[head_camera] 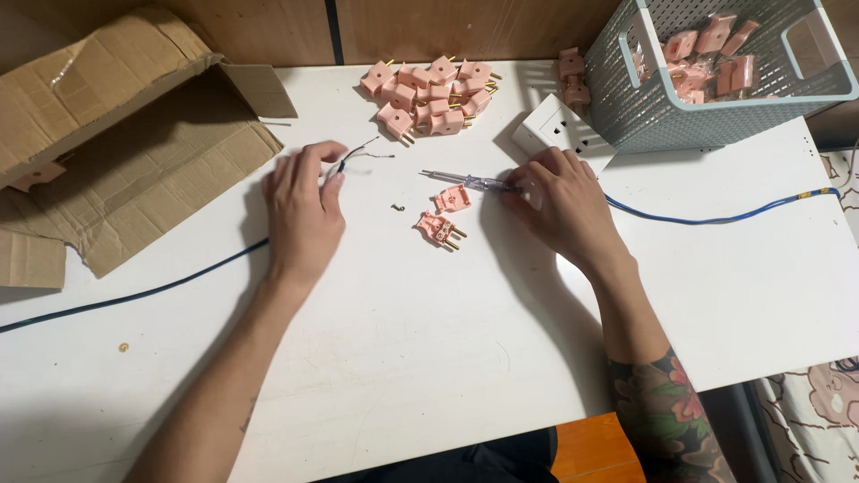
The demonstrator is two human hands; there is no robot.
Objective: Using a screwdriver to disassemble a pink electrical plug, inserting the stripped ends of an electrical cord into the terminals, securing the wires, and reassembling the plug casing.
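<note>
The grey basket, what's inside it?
The grey basket holds pink plug parts, some seemingly in clear bags. Its mesh wall hides the lower ones, so how many there are cannot be told.

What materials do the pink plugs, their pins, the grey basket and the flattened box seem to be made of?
Pink plugs: likely moulded plastic, with a smooth, matte, uniform colour.
Pins: probably brass, judging by their yellow metallic shine.
Grey basket: looks like plastic, with perforated walls and a rounded rim.
Flattened box: brown cardboard, dull, with creased and torn edges.
</note>
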